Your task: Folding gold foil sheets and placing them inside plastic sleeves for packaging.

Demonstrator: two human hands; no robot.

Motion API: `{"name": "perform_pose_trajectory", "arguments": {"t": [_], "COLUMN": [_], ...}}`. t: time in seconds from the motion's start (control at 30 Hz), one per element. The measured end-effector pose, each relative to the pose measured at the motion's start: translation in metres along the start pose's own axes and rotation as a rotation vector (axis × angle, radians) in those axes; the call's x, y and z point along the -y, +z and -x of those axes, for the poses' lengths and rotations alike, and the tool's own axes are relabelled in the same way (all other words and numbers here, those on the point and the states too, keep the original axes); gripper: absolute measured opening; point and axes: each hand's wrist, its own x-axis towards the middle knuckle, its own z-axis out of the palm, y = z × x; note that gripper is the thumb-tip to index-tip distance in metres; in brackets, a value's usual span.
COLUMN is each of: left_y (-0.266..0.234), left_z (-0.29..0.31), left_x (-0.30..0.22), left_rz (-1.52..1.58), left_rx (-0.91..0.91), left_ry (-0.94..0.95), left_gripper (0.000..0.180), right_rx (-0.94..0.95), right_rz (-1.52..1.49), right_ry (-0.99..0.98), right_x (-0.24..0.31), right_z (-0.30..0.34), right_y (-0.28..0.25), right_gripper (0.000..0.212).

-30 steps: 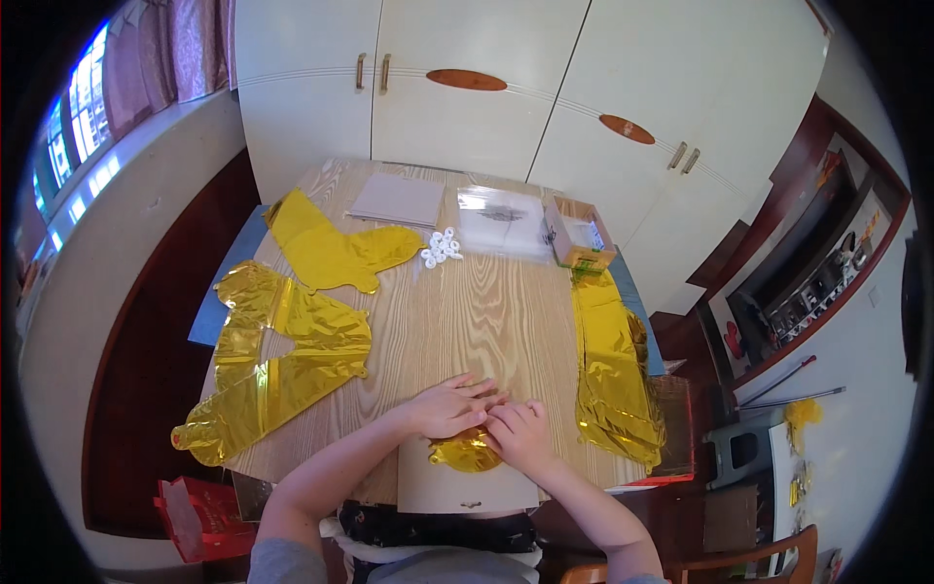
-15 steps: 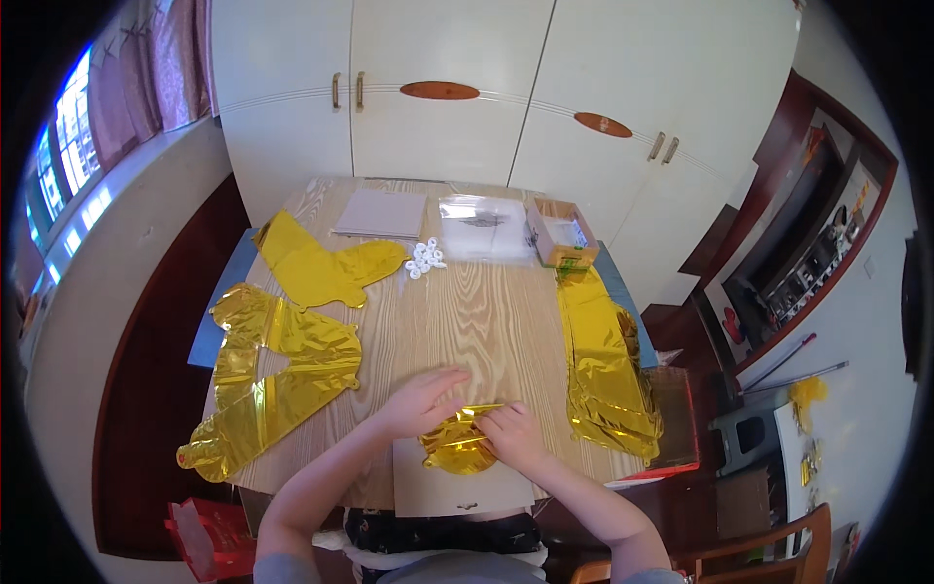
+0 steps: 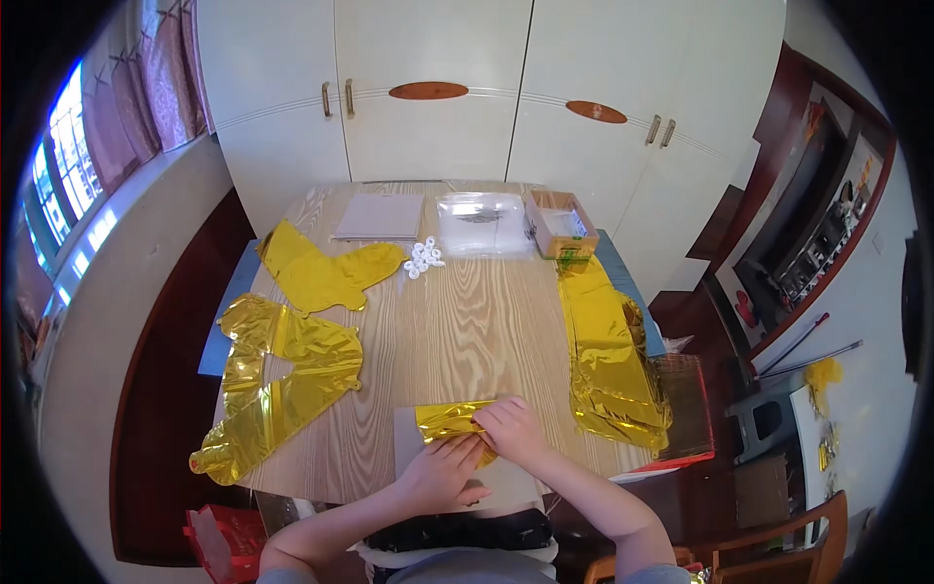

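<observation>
I see the left hand (image 3: 443, 477) outstretched against the near side of the folded gold foil (image 3: 440, 417) on the board (image 3: 506, 486); the right hand (image 3: 513, 430) covers its right end, grip unclear.

The left hand (image 3: 446, 479) covers the lower part of the gold foil piece (image 3: 448, 419), and the right hand (image 3: 511, 428) hides its right end; whether the right fingertips pinch or only press it cannot be told. Foil and left hand conceal much of the pale board (image 3: 506, 485). Contents of the cardboard box (image 3: 562, 239) are too small to make out, as is the dark marking on the clear plastic packet (image 3: 484, 226). The white rings (image 3: 423, 258) overlap too closely to count. The upper edge cuts off the cabinet (image 3: 428, 58), the lower one the wooden chair (image 3: 832, 545).
</observation>
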Motion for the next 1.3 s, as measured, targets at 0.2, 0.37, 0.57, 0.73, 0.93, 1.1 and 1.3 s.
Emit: {"name": "perform_pose_trajectory", "arguments": {"t": [0.2,0.37,0.57,0.73,0.93,1.1,1.3], "left_y": [-0.005,0.007,0.000,0.004,-0.063,-0.078,-0.025], "left_z": [-0.008,-0.015,-0.024,-0.010,0.028,0.020,-0.020], "left_x": [0.000,0.010,0.005,0.004,-0.020,0.011,0.061], "left_rz": [-0.031,-0.016,0.052,-0.048,0.155,0.256,0.065], "left_rx": [0.042,0.028,0.146,-0.032,0.043,-0.164,0.047], "left_ry": [-0.119,-0.174,-0.281,-0.160,-0.199,-0.338,-0.046], "left_gripper": [0.076,0.069,0.064,0.053,0.032,0.034,0.048], "right_rx": [-0.013,-0.011,-0.014,-0.003,0.007,0.049,0.171], "right_rz": [-0.005,0.007,-0.022,-0.067,-0.097,-0.081,-0.032], "right_ry": [-0.033,-0.044,-0.048,-0.031,-0.013,-0.013,-0.030], "right_x": [0.002,0.003,0.002,0.005,0.004,0.004,0.007], "right_z": [-0.003,-0.004,-0.001,-0.003,-0.002,-0.001,-0.003], "right_y": [-0.004,-0.005,-0.003,-0.006,-0.005,-0.010,-0.014], "right_gripper": [0.020,0.019,0.018,0.019,0.019,0.019,0.021]}}
